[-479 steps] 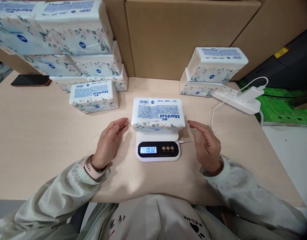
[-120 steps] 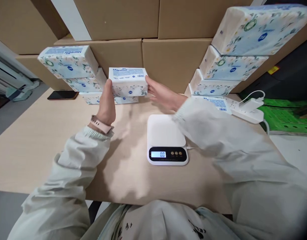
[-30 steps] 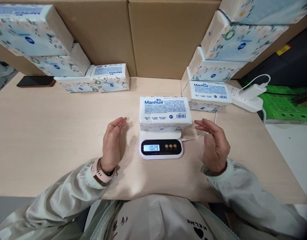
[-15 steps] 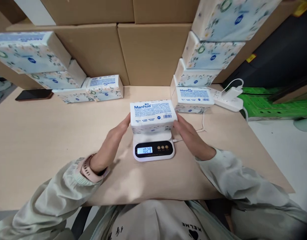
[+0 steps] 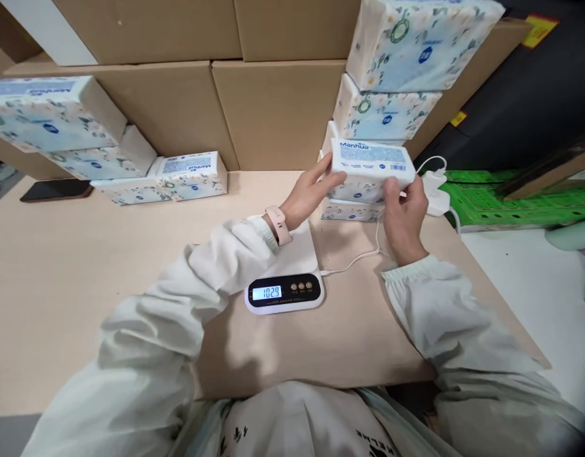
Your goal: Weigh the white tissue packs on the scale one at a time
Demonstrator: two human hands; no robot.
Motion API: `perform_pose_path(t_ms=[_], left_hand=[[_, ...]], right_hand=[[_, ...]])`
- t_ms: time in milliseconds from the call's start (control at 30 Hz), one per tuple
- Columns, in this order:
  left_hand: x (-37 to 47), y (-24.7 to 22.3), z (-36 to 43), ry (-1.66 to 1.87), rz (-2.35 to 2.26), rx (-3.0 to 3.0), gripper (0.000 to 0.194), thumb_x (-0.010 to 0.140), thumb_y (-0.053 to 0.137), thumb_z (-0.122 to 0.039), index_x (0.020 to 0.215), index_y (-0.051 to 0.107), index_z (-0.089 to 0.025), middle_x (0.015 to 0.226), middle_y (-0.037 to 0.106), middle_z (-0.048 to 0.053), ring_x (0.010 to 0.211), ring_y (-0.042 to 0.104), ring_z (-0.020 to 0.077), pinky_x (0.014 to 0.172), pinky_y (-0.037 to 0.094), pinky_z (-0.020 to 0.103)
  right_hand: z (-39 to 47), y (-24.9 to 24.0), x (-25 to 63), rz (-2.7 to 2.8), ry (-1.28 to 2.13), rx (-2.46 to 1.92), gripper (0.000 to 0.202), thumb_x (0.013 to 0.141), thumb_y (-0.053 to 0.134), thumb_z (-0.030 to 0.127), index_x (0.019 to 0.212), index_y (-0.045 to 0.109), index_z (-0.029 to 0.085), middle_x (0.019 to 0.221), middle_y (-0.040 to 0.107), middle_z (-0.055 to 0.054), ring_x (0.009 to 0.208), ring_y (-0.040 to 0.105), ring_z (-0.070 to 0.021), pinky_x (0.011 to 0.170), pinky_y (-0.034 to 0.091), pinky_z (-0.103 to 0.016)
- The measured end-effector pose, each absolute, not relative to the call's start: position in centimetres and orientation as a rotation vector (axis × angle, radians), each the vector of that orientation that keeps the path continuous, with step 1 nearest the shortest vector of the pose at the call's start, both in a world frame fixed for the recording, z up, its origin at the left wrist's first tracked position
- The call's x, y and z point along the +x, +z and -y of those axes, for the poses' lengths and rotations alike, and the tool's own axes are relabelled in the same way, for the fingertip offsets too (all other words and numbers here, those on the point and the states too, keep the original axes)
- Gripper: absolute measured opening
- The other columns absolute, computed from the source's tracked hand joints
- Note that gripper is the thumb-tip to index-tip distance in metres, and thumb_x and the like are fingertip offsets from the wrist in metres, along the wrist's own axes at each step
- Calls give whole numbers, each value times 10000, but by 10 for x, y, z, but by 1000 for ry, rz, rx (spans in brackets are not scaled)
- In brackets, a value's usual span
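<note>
Between my two hands is a white, flower-printed tissue pack [image 5: 373, 162] marked Manhua. It is on or just above another tissue pack [image 5: 350, 211] at the foot of the right-hand stack; I cannot tell whether they touch. My left hand [image 5: 309, 192] presses the held pack's left end, a pink watch band on its wrist. On the right end, my right hand [image 5: 405, 212] grips with thumb and fingers. Under my left forearm stands a white digital scale [image 5: 297, 257] with no pack on its plate. Its lit display [image 5: 267, 292] reads 102.9.
Behind the held pack rises a stack of tissue packs [image 5: 387, 116]. More tissue packs [image 5: 192, 178] and a dark phone [image 5: 57, 190] lie at the left. Cardboard boxes [image 5: 283, 114] wall the back. A white cable [image 5: 354, 259] runs from the scale toward a power strip [image 5: 438, 202].
The tissue pack has left the scale and moved right and back, carried in both hands to the right-hand stack. The camera view has shifted slightly. The display still shows 102.9.
</note>
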State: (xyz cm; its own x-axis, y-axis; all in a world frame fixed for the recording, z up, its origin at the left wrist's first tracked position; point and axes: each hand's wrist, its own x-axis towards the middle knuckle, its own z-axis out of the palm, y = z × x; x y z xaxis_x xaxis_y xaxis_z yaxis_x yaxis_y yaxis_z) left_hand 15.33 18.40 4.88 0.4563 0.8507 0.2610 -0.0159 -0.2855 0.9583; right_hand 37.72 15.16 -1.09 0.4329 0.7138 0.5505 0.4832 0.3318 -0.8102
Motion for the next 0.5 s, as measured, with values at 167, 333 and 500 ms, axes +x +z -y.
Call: perform_pose_path(t_ms=[167,333,500], left_hand=[[77,57,-218,1135,-1240,1835,209,1050,627,-230,1209,712,-125,1417,709,78,1462,556,274,1304,358,443],[-42,72,-252,1002,-1819,2016,81,1074,630,-212,1093,635,-133,1428,652,4,1564,361,258,1400,117,461],[-82,52,-268,760,-1908,2046,248,1100,549,-230,1202,645,-25,1451,657,113,1527,448,278,1376,180,443]], right_hand=[[-139,-7,377,1217,-125,-1096,590,1010,602,624,1476,622,262,1468,639,-139,1270,663,-318,1094,539,-561],[-112,27,348,1393,-387,-831,373,1096,498,467,1367,716,331,1441,661,-49,1332,641,-335,1081,544,-553],[-104,55,282,1851,-253,-712,276,1056,549,337,1276,712,298,1410,720,-59,1253,694,-276,1026,568,-500]])
